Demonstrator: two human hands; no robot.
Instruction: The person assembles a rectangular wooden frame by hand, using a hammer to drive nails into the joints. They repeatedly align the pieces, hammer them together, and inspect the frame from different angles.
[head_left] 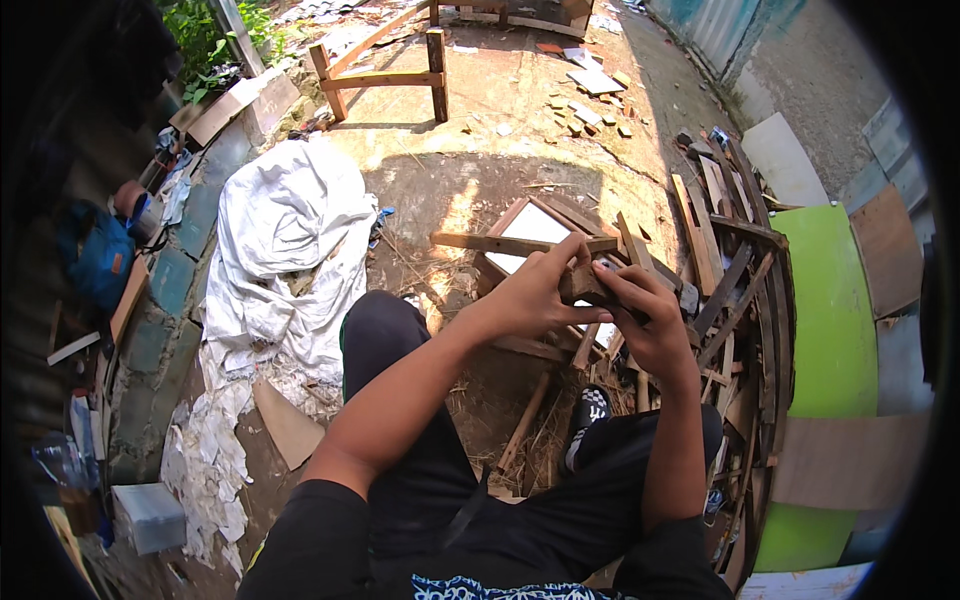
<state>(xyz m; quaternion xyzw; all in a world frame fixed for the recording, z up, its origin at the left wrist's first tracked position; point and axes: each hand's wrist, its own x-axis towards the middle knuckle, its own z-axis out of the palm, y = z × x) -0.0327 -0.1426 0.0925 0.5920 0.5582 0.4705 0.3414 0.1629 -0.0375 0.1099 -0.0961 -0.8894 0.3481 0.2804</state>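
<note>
Both of my hands meet in front of my knees around a short brown wooden block (583, 287). My left hand (540, 288) has its thumb and fingers closed on the block's left side. Against the other side, my right hand (648, 312) grips with bent fingers; its fingertips are partly hidden. Just beyond the hands a long narrow wooden strip (470, 242) lies crosswise, passing behind my left fingers. Under it is a brown-framed white panel (530, 225), partly covered by my hands.
To the right lies a heap of wooden slats (735, 280) beside a lime-green board (825, 310). A crumpled white cloth (290, 220) spreads on the left. Farther off stand a wooden frame (388, 80) and scattered small wood offcuts (590, 115). A clear plastic box (150, 518) sits lower left.
</note>
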